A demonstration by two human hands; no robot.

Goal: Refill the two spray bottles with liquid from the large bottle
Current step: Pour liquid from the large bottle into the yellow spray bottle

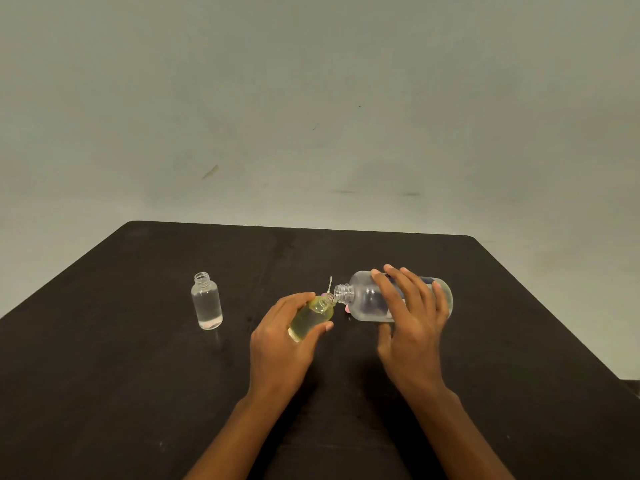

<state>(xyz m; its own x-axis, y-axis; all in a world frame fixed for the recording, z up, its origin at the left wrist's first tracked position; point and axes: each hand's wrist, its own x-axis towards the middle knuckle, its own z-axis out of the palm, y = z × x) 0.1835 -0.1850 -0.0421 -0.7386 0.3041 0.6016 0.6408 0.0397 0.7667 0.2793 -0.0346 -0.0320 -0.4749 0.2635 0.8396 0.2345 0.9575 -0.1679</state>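
The head view looks down on a dark worktop (pixel 138 358) with a plain wall behind it, and both hands are at work near its middle. The left hand (pixel 280 336) is wrapped around a small spray bottle (pixel 311 317) with a yellowish tint, thumb on the near side and fingers curled behind, holding it tilted so that its open neck leans to the right. The right hand (pixel 412 318) lies over the large bottle (pixel 367 297), fingers spread across its upper side and thumb low on the near side, gripping it tipped almost flat with its uncapped neck pointing left. The two necks meet, or very nearly touch; no stream can be made out between them, so whether liquid is passing at this instant cannot be told. The tinted bottle seems to hold a good deal of liquid, though the hand hides its lower part and the level is unclear. The large bottle looks mostly clear, with what liquid remains hard to judge. Well apart to the left stands the second spray bottle (pixel 206 301), upright, uncapped, and apparently filled to near its shoulder with clear liquid. A thin white tube (pixel 330 284) and something pink show just behind the meeting necks, probably a removed spray head, though it is mostly hidden. By this reading, one bottle is likely already filled and the pour into the other is under way; finishing that pour and putting the spray heads back on both remain.
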